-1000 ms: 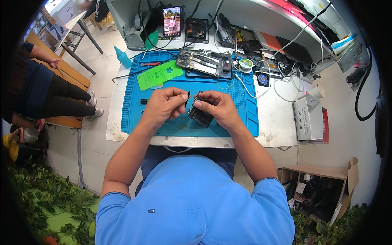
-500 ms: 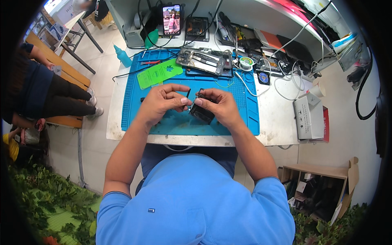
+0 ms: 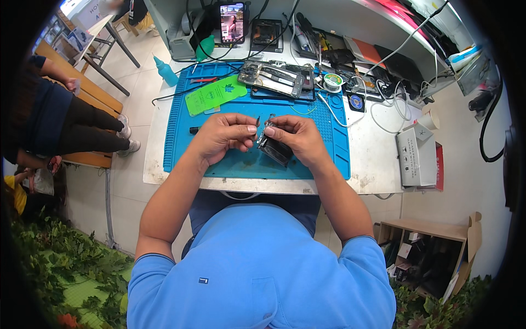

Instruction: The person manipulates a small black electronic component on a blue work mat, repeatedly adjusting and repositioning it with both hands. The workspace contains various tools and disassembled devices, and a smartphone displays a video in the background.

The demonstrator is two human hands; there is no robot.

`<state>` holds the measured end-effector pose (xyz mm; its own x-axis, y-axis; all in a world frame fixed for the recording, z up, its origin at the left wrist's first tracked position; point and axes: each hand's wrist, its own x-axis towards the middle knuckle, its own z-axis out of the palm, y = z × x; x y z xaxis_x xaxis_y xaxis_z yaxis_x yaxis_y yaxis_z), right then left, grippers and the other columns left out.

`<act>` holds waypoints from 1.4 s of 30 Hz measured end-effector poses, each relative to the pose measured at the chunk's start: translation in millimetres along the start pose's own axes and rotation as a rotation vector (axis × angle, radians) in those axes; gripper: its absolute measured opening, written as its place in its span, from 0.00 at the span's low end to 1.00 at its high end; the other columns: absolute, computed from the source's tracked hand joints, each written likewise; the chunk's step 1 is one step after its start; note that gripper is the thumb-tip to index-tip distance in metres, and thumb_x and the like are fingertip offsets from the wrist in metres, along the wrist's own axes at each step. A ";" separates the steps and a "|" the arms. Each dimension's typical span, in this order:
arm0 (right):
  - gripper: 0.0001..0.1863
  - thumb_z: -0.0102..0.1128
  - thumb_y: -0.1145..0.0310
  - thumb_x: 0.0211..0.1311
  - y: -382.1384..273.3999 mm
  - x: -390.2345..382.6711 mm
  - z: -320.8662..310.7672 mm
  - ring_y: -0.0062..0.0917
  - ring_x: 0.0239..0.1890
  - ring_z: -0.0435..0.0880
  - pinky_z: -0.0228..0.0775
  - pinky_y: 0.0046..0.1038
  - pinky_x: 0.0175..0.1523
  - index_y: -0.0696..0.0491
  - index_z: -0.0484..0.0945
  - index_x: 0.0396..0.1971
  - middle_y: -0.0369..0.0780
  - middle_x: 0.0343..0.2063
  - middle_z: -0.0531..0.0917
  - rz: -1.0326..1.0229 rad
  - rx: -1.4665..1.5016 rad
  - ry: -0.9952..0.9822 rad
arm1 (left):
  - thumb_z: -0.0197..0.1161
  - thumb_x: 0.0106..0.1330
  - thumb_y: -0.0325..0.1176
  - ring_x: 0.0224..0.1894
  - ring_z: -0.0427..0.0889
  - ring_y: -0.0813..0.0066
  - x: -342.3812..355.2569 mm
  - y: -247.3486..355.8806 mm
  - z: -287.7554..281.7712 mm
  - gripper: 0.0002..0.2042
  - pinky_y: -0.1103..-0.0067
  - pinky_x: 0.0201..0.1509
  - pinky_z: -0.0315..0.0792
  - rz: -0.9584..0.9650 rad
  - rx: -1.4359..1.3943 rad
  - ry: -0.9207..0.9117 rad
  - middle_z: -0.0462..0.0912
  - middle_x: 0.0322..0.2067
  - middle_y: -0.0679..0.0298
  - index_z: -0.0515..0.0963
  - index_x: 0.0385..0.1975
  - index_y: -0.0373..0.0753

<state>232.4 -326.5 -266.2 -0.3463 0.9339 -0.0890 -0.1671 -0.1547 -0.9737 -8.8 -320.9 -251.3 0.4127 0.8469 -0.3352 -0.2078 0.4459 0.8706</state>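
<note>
Over a blue silicone mat [image 3: 331, 164], my left hand [image 3: 222, 137] pinches a small, thin dark piece [image 3: 257, 120] between thumb and fingers. My right hand [image 3: 301, 140] grips a black device part [image 3: 276, 152], tilted, with small metal bits along its upper left edge. The piece in my left hand is close to that edge; I cannot tell if they touch. A short black cylinder [image 3: 194, 130] lies just left of my left hand. Beyond my hands are a green card [image 3: 211, 98] and an opened phone [image 3: 266, 82].
A blue bottle [image 3: 167, 74], upright phone [image 3: 232, 24], solder spool [image 3: 332, 83], tangled cables and tools crowd the back of the white desk [image 3: 372, 170]. A white box [image 3: 411, 159] sits at right. Two people [image 3: 76, 126] [image 3: 19, 192] are at the left.
Both hands have moved slightly to the right with what they hold. The black part has turned a little. The standing person's upper hand at left has shifted.
</note>
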 end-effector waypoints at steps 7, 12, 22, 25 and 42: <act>0.15 0.74 0.69 0.64 1.9 0.5 -1.7 0.19 0.38 0.87 0.79 0.21 0.47 0.63 0.86 0.46 0.41 0.38 0.89 0.003 0.006 -0.018 | 0.75 0.65 0.32 0.30 0.87 0.79 0.3 -4.4 1.1 0.16 0.84 0.33 0.82 0.019 0.042 0.005 0.88 0.34 0.61 0.83 0.47 0.30; 0.17 0.76 0.68 0.63 2.2 0.6 -0.9 0.20 0.38 0.87 0.79 0.22 0.45 0.64 0.86 0.46 0.43 0.38 0.90 -0.022 -0.016 -0.011 | 0.75 0.65 0.32 0.30 0.87 0.79 -2.9 0.0 5.3 0.16 0.84 0.35 0.82 0.026 0.084 0.006 0.88 0.34 0.61 0.84 0.48 0.29; 0.19 0.78 0.66 0.61 1.2 -1.0 2.7 0.21 0.38 0.87 0.80 0.22 0.46 0.64 0.86 0.46 0.43 0.37 0.90 -0.046 -0.069 0.009 | 0.74 0.66 0.32 0.31 0.86 0.79 -4.3 0.1 8.2 0.16 0.83 0.36 0.82 0.042 0.159 0.003 0.88 0.34 0.61 0.85 0.48 0.29; 0.18 0.78 0.66 0.61 3.4 -2.2 2.4 0.20 0.38 0.87 0.79 0.23 0.45 0.62 0.87 0.45 0.42 0.37 0.90 -0.063 -0.119 0.026 | 0.73 0.66 0.32 0.31 0.86 0.79 -5.1 -1.7 8.1 0.15 0.83 0.36 0.82 0.061 0.196 -0.006 0.88 0.34 0.61 0.85 0.48 0.30; 0.19 0.77 0.65 0.61 -7.4 -10.1 10.6 0.19 0.39 0.87 0.79 0.22 0.46 0.62 0.87 0.46 0.43 0.37 0.91 -0.179 -0.348 0.103 | 0.73 0.67 0.34 0.31 0.85 0.80 -4.8 -5.1 7.7 0.14 0.84 0.38 0.79 0.108 0.246 -0.005 0.88 0.33 0.65 0.86 0.48 0.33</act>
<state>227.3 -338.2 -255.8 -0.2431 0.9662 0.0854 0.1117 0.1154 -0.9870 -2.9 -329.5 -251.4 0.4040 0.8841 -0.2347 -0.0295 0.2691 0.9627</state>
